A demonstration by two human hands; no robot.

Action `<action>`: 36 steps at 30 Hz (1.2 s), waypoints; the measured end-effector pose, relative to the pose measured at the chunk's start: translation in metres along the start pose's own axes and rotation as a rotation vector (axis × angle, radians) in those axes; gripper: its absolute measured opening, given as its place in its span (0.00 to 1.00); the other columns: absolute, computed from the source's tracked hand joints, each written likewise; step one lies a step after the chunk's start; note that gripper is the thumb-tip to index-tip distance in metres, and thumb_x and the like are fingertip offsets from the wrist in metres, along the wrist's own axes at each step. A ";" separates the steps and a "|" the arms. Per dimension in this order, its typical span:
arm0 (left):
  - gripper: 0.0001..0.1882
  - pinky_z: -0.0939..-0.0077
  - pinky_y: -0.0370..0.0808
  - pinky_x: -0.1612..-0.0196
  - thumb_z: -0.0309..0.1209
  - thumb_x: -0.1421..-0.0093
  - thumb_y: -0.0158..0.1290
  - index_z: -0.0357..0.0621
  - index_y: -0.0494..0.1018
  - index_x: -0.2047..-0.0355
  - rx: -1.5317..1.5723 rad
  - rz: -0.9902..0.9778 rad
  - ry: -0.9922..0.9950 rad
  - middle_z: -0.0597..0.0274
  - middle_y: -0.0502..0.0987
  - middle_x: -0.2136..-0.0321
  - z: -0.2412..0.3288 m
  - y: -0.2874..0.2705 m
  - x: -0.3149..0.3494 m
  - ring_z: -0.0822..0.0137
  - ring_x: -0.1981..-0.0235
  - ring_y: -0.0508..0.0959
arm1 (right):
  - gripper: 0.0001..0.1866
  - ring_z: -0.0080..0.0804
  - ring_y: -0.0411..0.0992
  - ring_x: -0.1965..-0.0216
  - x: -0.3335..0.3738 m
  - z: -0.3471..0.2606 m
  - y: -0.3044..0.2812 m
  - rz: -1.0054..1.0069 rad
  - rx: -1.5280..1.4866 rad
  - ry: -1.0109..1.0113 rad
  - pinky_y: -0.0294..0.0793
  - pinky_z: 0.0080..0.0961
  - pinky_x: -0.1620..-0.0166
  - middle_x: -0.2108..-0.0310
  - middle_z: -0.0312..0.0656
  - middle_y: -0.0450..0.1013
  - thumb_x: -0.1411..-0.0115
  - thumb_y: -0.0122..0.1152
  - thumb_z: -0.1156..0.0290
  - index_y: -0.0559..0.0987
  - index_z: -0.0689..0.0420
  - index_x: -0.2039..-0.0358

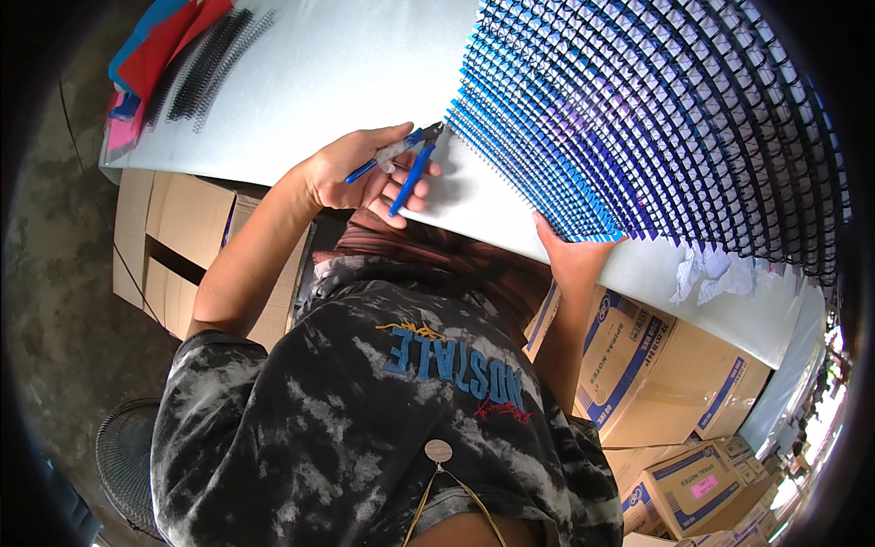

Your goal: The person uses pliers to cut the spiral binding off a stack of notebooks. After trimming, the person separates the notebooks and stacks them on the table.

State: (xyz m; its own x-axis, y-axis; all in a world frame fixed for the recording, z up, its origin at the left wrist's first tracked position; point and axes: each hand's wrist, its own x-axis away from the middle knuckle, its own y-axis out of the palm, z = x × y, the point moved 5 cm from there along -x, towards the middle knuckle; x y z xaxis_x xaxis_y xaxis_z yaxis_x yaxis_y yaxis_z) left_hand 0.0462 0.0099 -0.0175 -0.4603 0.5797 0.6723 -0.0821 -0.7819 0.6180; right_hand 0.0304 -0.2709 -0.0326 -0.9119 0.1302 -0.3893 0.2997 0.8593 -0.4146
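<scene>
My left hand [369, 173] is closed round blue-handled wire cutters [415, 173], its fingers partly spread below the handles. The jaws are at the far left corner of the row of spiral notebooks [583, 128], by the end of a coil; I cannot tell whether they touch it. The notebooks overlap in a long fanned row with blue edges and black coil bindings. At the row's near left corner, my right hand [579, 260] grips the notebooks. Its thumb shows beside the nearest one, and the other fingers are hidden by the stack.
Loose black coils [214, 73] lie at the far left of the white table [319, 82], beside red and blue sheets [169, 46]. Scraps of paper [715, 273] stick out under the row at right. Cardboard boxes [629, 365] stand below the table, and a fan [128, 456] is at lower left.
</scene>
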 end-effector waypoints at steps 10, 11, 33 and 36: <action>0.26 0.79 0.72 0.75 0.50 0.34 0.32 0.38 0.66 0.63 -1.185 0.438 -0.023 0.63 0.74 0.76 0.026 0.016 0.014 0.73 0.76 0.74 | 0.63 0.41 0.56 0.44 0.001 -0.002 0.001 -0.032 0.083 -0.113 0.51 0.34 0.39 0.44 0.55 0.52 0.68 0.79 0.73 0.41 0.68 0.40; 0.25 0.80 0.72 0.75 0.50 0.34 0.32 0.38 0.65 0.63 -0.938 0.289 -0.137 0.63 0.74 0.75 0.027 0.023 0.021 0.73 0.75 0.74 | 0.65 0.41 0.52 0.42 0.003 0.002 -0.003 0.008 -0.058 -0.090 0.48 0.34 0.38 0.43 0.56 0.50 0.68 0.79 0.73 0.39 0.67 0.39; 0.41 0.60 0.36 0.35 0.56 0.36 0.30 0.44 0.28 0.35 -0.628 0.229 0.803 0.43 0.31 0.35 -0.017 0.050 -0.015 0.52 0.33 0.37 | 0.39 0.31 0.67 0.53 -0.178 0.152 -0.028 -0.153 -1.017 0.731 0.65 0.29 0.51 0.50 0.40 0.69 0.39 0.32 0.36 0.67 0.58 0.45; 0.41 0.63 0.28 0.35 0.58 0.36 0.25 0.44 0.26 0.35 -0.386 0.156 0.927 0.52 0.26 0.34 -0.019 0.050 -0.037 0.57 0.33 0.31 | 0.38 0.31 0.67 0.53 -0.183 0.150 -0.019 -0.181 -1.005 0.726 0.66 0.29 0.51 0.51 0.41 0.69 0.39 0.33 0.37 0.67 0.59 0.46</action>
State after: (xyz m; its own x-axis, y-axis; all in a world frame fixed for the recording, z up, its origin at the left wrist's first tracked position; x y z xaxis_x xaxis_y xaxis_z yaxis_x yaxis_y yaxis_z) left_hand 0.0425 -0.0551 -0.0193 -0.9810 0.1870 0.0517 -0.1669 -0.9492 0.2668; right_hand 0.2335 -0.3849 -0.0772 -0.9572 -0.0615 0.2828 0.0990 0.8486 0.5198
